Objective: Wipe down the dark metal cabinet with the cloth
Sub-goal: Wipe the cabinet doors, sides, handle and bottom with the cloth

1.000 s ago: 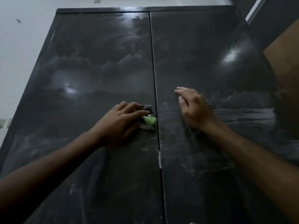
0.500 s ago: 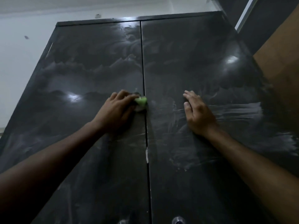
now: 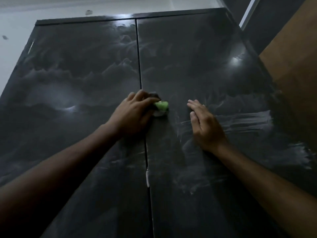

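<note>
A tall dark metal cabinet [image 3: 85,69] with two doors fills the view, its surface dusty and streaked with pale wipe marks. My left hand [image 3: 133,114] grips a bunched cloth [image 3: 161,107], green with white and dark parts, and presses it on the right door just past the centre seam [image 3: 139,69]. My right hand [image 3: 204,124] lies flat on the right door with straight fingers, a short gap to the right of the cloth.
A white wall [image 3: 13,31] stands to the left and above the cabinet. A brown wooden panel [image 3: 295,66] rises close on the right, with a dark surface and a pale strip [image 3: 247,12] behind it.
My left hand has slid the cloth rightward across the centre seam onto the right door. My right hand has stayed flat on the right door. The camera has shifted slightly.
</note>
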Demonstrator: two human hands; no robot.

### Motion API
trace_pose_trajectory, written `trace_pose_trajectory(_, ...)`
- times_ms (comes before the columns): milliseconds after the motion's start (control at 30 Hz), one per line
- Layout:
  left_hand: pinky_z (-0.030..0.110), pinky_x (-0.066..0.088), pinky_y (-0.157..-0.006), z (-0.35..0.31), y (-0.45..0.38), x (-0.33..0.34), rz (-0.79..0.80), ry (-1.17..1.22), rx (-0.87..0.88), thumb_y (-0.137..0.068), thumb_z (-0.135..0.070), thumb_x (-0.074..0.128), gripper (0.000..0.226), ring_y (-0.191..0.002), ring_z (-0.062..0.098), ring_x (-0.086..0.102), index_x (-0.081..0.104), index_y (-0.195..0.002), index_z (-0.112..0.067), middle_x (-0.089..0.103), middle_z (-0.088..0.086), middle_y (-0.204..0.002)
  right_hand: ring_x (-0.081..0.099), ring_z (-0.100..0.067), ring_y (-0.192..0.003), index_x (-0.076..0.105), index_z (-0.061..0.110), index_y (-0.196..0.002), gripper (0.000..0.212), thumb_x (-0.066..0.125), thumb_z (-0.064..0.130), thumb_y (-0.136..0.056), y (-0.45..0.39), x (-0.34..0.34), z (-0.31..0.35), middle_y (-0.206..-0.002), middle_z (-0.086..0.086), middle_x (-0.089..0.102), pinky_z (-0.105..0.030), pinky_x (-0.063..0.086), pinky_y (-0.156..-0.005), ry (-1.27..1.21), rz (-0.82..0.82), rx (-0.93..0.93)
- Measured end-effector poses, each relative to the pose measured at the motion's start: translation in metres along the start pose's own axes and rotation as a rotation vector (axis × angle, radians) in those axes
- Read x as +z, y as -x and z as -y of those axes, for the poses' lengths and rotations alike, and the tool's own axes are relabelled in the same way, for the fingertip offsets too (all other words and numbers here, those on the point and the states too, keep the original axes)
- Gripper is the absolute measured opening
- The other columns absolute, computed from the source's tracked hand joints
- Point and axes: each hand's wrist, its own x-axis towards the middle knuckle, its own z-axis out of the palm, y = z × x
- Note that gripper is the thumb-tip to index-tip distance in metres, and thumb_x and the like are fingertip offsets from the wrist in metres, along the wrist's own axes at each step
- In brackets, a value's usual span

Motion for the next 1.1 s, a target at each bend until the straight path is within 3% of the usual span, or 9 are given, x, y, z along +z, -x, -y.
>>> trace_pose_trajectory(100, 0.042, 0.043, -0.105, -0.037, 0.004, 0.021, 0.009, 0.012, 0.092, -0.105, -0.043, 0.045, 0.045, -0.123, 0.025, 0.044, 0.052, -0.149, -0.034, 0.046, 0.001, -0.145, 0.052, -0.018, -0.137, 0.06, 0.001, -0.137, 0.036, 0.043, 0.009, -0.106, 0.002, -0.006, 0.0, -0.143, -0.013, 0.059, -0.032, 0.039, -0.117, -0.101, -0.088, 0.001)
trace_pose_trajectory(200, 0.031, 0.039, -0.099, -0.027, 0.045, 0.014, 0.123, 0.062, 0.262, -0.102, -0.05, 0.037, 0.049, -0.12, 0.016, 0.043, 0.049, -0.149, -0.041, 0.045, -0.006, -0.144, 0.058, 0.007, -0.118, 0.064, 0.007, -0.134, 0.036, 0.043, 0.016, -0.105, 0.002, -0.011, 0.0, -0.134, -0.006, 0.065, -0.013, 0.044, -0.101, -0.205, -0.128, 0.037)
trace_pose_trajectory(333, 0.045, 0.049, -0.099, 0.015, 0.038, -0.004, 0.054, 0.006, 0.152, -0.101, -0.05, 0.037, 0.053, -0.117, 0.028, 0.052, 0.055, -0.147, -0.032, 0.052, 0.004, -0.143, 0.061, -0.013, -0.126, 0.065, 0.006, -0.131, 0.037, 0.044, 0.017, -0.104, 0.003, -0.007, -0.003, -0.134, -0.007, 0.066, -0.037, 0.049, -0.108, -0.252, -0.128, 0.045)
trace_pose_trajectory(433, 0.045, 0.043, -0.102, -0.006, 0.0, 0.008, -0.07, -0.016, -0.039, -0.104, -0.042, 0.048, 0.045, -0.12, 0.034, 0.05, 0.057, -0.146, -0.029, 0.051, 0.007, -0.141, 0.06, -0.015, -0.127, 0.065, 0.007, -0.131, 0.04, 0.043, 0.023, -0.102, 0.002, -0.006, -0.005, -0.134, -0.006, 0.066, -0.039, 0.048, -0.109, -0.237, -0.126, 0.043)
trace_pose_trajectory(600, 0.038, 0.042, -0.1, -0.052, 0.006, 0.038, -0.089, 0.111, 0.138, -0.101, -0.04, 0.058, 0.047, -0.119, 0.021, 0.051, 0.055, -0.147, -0.031, 0.057, -0.001, -0.137, 0.063, -0.009, -0.117, 0.068, 0.012, -0.126, 0.041, 0.048, 0.036, -0.1, -0.001, -0.005, -0.005, -0.125, -0.002, 0.07, -0.032, 0.051, -0.101, -0.199, -0.147, 0.042)
trace_pose_trajectory(700, 0.043, 0.051, -0.103, -0.053, 0.012, 0.026, -0.118, 0.37, 0.001, -0.091, -0.025, 0.078, 0.072, -0.12, 0.023, 0.061, 0.043, -0.154, -0.018, 0.064, 0.003, -0.134, 0.059, -0.007, -0.116, 0.062, 0.02, -0.131, 0.046, 0.055, 0.05, -0.097, 0.002, -0.005, 0.008, -0.127, 0.002, 0.065, -0.03, 0.052, -0.093, -0.169, -0.069, 0.033)
trace_pose_trajectory(867, 0.019, 0.053, -0.1, -0.045, 0.013, 0.011, 0.019, 0.741, -0.065, -0.079, 0.005, 0.084, 0.113, -0.139, 0.014, 0.052, 0.013, -0.162, -0.022, 0.044, 0.002, -0.146, 0.042, -0.023, -0.138, 0.053, 0.021, -0.144, 0.053, 0.058, 0.043, -0.097, 0.008, 0.009, 0.046, -0.15, -0.002, 0.05, -0.048, 0.038, -0.11, 0.156, 0.091, -0.277)
trace_pose_trajectory(967, 0.023, 0.042, -0.111, -0.024, 0.031, 0.007, 0.012, 0.577, -0.08, -0.063, -0.046, 0.092, 0.133, -0.142, 0.002, 0.038, 0.008, -0.165, -0.029, 0.03, 0.005, -0.162, 0.048, -0.025, -0.125, 0.042, 0.028, -0.152, 0.055, 0.052, 0.044, -0.1, -0.001, 0.007, 0.049, -0.14, -0.002, 0.056, -0.05, 0.039, -0.098, 0.43, 0.197, -0.409)
trace_pose_trajectory(1100, 0.041, 0.034, -0.123, -0.024, 0.059, 0.03, -0.169, 0.315, -0.166, -0.074, -0.089, 0.058, 0.119, -0.145, 0.011, 0.036, 0.023, -0.163, -0.019, 0.039, 0.005, -0.161, 0.053, -0.029, -0.101, 0.048, 0.035, -0.147, 0.05, 0.046, 0.05, -0.099, -0.009, 0.008, 0.048, -0.111, -0.009, 0.058, -0.047, 0.037, -0.086, 0.673, 0.182, -0.529)
